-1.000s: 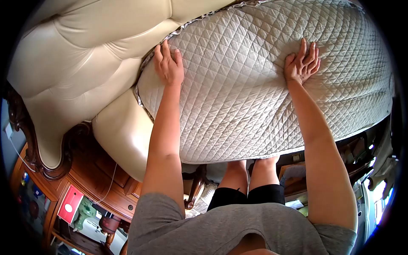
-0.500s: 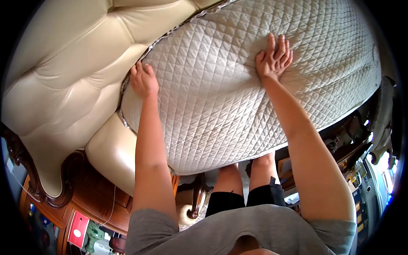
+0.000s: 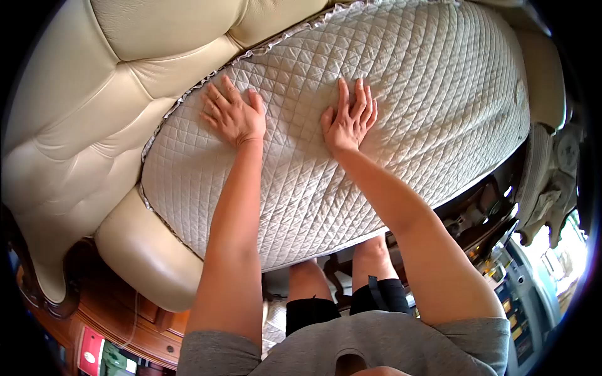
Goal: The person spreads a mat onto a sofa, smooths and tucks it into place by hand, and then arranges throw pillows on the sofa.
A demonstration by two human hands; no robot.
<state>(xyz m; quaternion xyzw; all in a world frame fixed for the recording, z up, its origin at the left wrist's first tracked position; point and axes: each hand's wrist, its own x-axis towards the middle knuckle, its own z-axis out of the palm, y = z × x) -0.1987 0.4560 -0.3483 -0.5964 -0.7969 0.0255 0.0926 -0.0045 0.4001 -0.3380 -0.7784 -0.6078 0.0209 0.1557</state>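
Note:
A light quilted cover with a ruffled rear edge lies over the seat of a cream leather sofa. My left hand rests on the cover near its rear left part, fingers spread and nothing held. To its right, my right hand presses on the cover at the middle, its fingers also apart and empty. Small creases run across the cloth around and to the right of my right hand.
The sofa's left armrest bulges beside the cover. A wooden cabinet with a red box is at the lower left. A dark wooden table stands at the right, near a cloth-draped seat. My knees are below the cover's front edge.
My left hand has left the rear edge and lies spread further in on the cover. My right hand has come closer to it, and the view has shifted.

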